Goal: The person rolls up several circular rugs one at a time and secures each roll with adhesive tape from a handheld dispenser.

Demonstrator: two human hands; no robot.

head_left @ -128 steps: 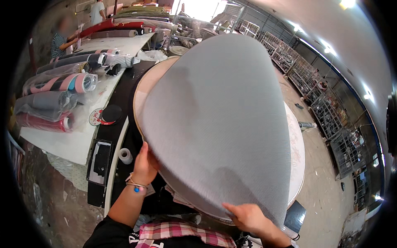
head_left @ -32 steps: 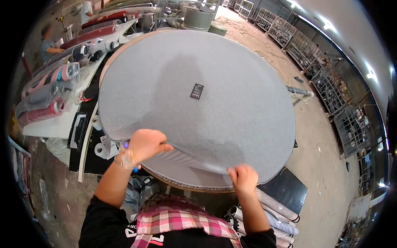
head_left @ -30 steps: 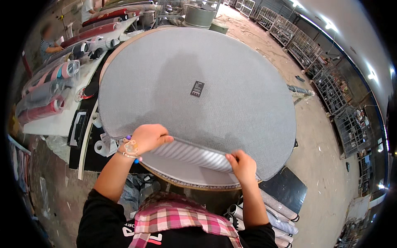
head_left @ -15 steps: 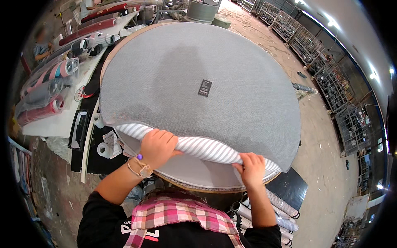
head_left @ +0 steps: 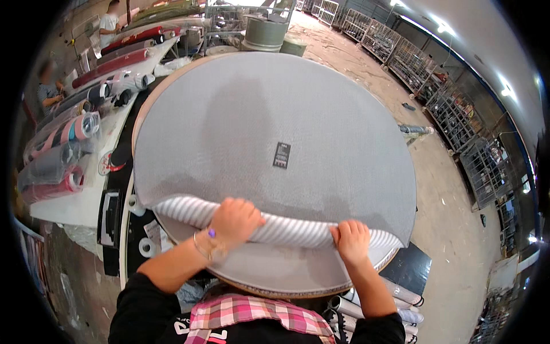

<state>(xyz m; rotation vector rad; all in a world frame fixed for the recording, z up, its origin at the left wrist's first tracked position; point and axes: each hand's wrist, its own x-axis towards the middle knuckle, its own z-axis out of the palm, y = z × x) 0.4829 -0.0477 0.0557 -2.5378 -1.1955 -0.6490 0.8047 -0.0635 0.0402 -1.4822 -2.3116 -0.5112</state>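
Note:
A large round rug (head_left: pixel 321 114) lies grey backing up, with a small dark label (head_left: pixel 281 155) on it. Its near edge is curled up into a roll (head_left: pixel 292 230) that shows grey and white stripes. My left hand (head_left: pixel 238 222), slightly blurred, is closed over the roll left of its middle. Closer to the roll's right end, my right hand (head_left: pixel 352 241) grips it with the fingers on top and the thumb at the side. In front of the roll, a pale grey round surface (head_left: pixel 275 269) is exposed beneath the rug.
Plastic-wrapped rolls (head_left: pixel 54 157) lie on a white table (head_left: pixel 74 209) at left, with two people behind it. White paper rolls (head_left: pixel 147 247) sit beside the rug. Several rolled pieces (head_left: pixel 404 292) stand low at right. Wire cages (head_left: pixel 452 120) line the right side.
The rolled edge has become thicker and has moved away from me, closer to the label. My left hand has shifted right along it. The view has tilted up slightly.

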